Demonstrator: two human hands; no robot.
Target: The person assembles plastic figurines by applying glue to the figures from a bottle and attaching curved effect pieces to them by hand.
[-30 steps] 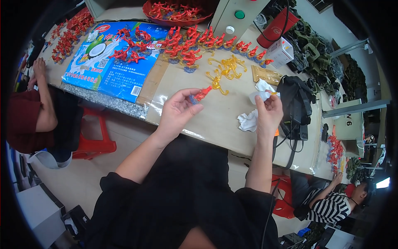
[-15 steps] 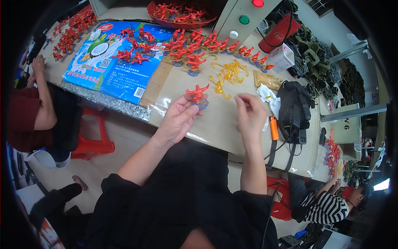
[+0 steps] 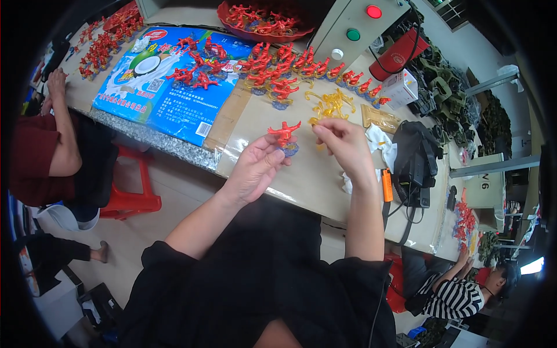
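Between the thumb and fingers of my left hand (image 3: pixel 259 168) is a small red figurine (image 3: pixel 284 133) with outspread arms on a translucent blue-purple base. To its right, my right hand (image 3: pixel 348 148) pinches a curved translucent yellow piece (image 3: pixel 314 121), most of it hidden by the fingers. Just beyond that hand lies a loose pile of similar yellow pieces (image 3: pixel 333 103). Farther back, rows of red figurines (image 3: pixel 272 72) stand on blue bases, some with yellow parts on them.
More figurines lie on a blue printed sheet (image 3: pixel 168 87) at left. A red tray (image 3: pixel 261 32) of figurines sits at the back. At right are an orange lighter (image 3: pixel 387 185), black bag (image 3: pixel 415 156), white tissue (image 3: pixel 380 145) and red flask (image 3: pixel 400 52). Other people sit on both sides.
My right hand has moved forward and left to the yellow pieces and closed on one. My left hand keeps holding the figurine. The whole view has shifted slightly.
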